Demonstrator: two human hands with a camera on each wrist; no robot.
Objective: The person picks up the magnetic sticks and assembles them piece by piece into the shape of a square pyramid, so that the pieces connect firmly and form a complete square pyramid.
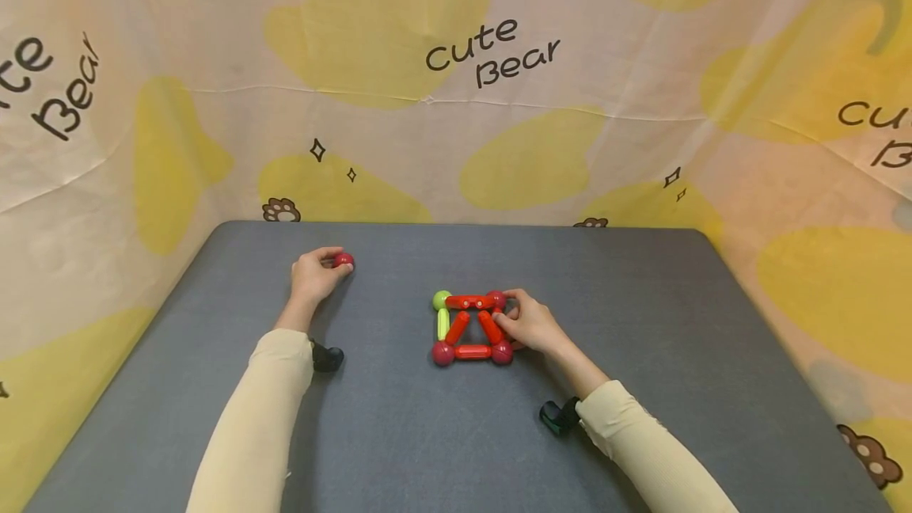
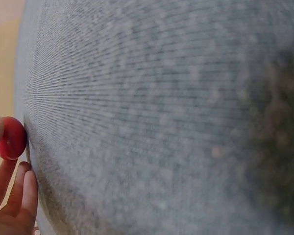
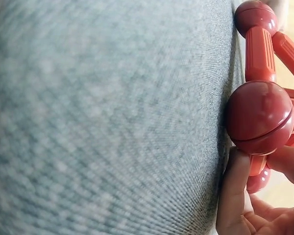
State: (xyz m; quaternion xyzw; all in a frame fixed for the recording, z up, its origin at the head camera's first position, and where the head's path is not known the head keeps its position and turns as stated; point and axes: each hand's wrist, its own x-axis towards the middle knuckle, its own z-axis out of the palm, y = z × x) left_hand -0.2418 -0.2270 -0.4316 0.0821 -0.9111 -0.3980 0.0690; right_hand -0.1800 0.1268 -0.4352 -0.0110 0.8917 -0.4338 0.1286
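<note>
At the back left of the table, my left hand (image 1: 313, 275) pinches a loose red ball (image 1: 343, 260) between thumb and fingers. The left wrist view shows that ball (image 2: 13, 138) close over the table surface. My right hand (image 1: 534, 324) grips the right-side red rod of a ball-and-rod frame lying mid-table. Red balls, such as the near-left one (image 1: 443, 353), mark three corners; a green ball (image 1: 442, 300) is at the far-left corner. A green rod (image 1: 443, 324) runs along the left, red rods along the other sides. Two more red rods (image 1: 457, 328) slant inward from the near corners.
The grey table (image 1: 399, 434) has rounded far corners. Patterned cloth (image 1: 399, 125) rises behind it and at both sides. Each wrist wears a black strap-on camera, the left one (image 1: 328, 358) and the right one (image 1: 558, 416).
</note>
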